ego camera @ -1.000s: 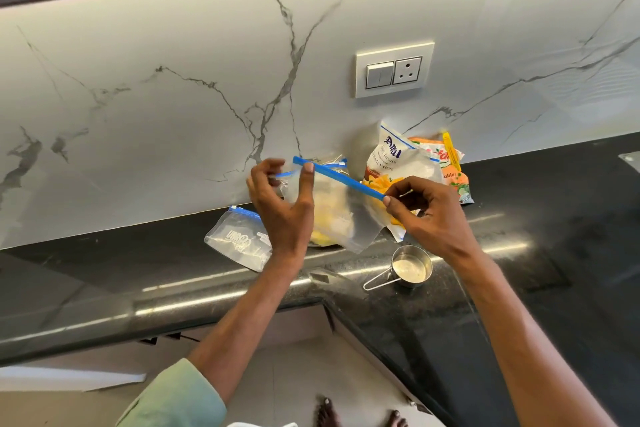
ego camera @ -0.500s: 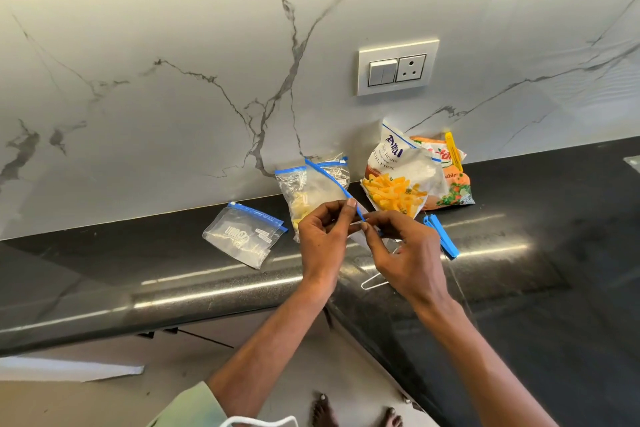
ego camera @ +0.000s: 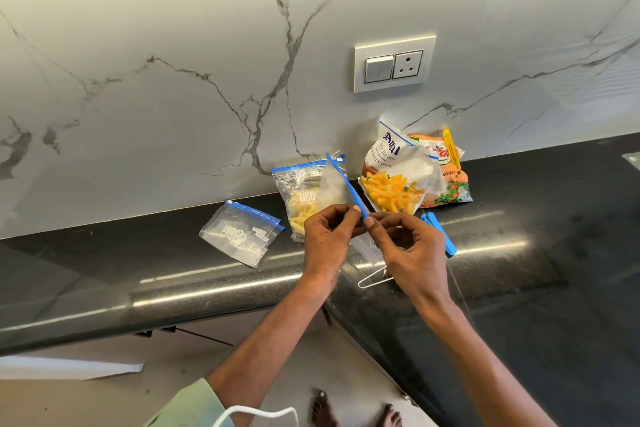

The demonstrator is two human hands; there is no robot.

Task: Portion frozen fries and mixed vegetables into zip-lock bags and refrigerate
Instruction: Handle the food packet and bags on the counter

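Note:
My left hand (ego camera: 327, 236) and my right hand (ego camera: 408, 246) meet above the black counter, both pinching the blue zip strip of a clear zip-lock bag (ego camera: 334, 185) that stands up between them. Behind it a second zip-lock bag (ego camera: 298, 198) holding fries leans against the wall. An empty zip-lock bag (ego camera: 239, 232) lies flat to the left. The white frozen fries packet (ego camera: 394, 173) stands open at the back, with the orange mixed vegetables packet (ego camera: 450, 180) behind it, closed by a yellow clip (ego camera: 450, 146).
A blue bag clip (ego camera: 440, 232) lies on the black counter (ego camera: 519, 253) right of my hands. A metal measuring cup's handle (ego camera: 374, 279) shows under my right wrist. The marble wall carries a switch and socket plate (ego camera: 394, 62). The counter turns a corner below my hands.
My hands have come together from wide apart on the zip strip. The bag was lowered toward the counter and now stands upright rather than stretched sideways.

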